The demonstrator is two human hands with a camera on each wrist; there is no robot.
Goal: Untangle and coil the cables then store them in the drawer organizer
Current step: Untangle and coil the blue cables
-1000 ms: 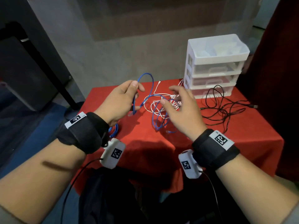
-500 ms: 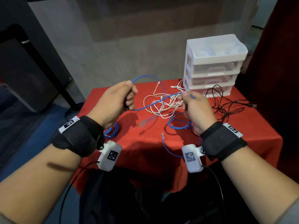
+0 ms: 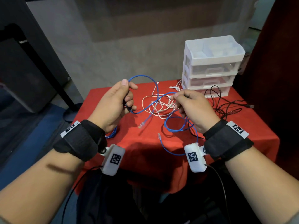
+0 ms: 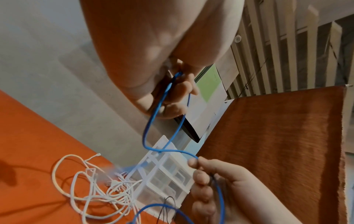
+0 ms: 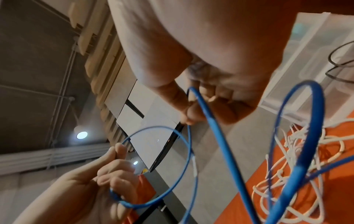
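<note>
Partly hidden inside both fists, blue cable; plug ends blurred.

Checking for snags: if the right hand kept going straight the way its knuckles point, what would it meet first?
Probably the white cable tangle just beyond the right hand, which pinches the blue cable; the left hand lies further along. Depth is unclear.

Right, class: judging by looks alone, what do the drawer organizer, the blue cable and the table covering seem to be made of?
Drawer organizer: likely plastic, with a white frame and clear, see-through drawers.
Blue cable: apparently a smooth plastic or rubber jacket, bending in loops, with a clear plug at its end.
Table covering: seemingly red fabric, matte, draping over the edge.
</note>
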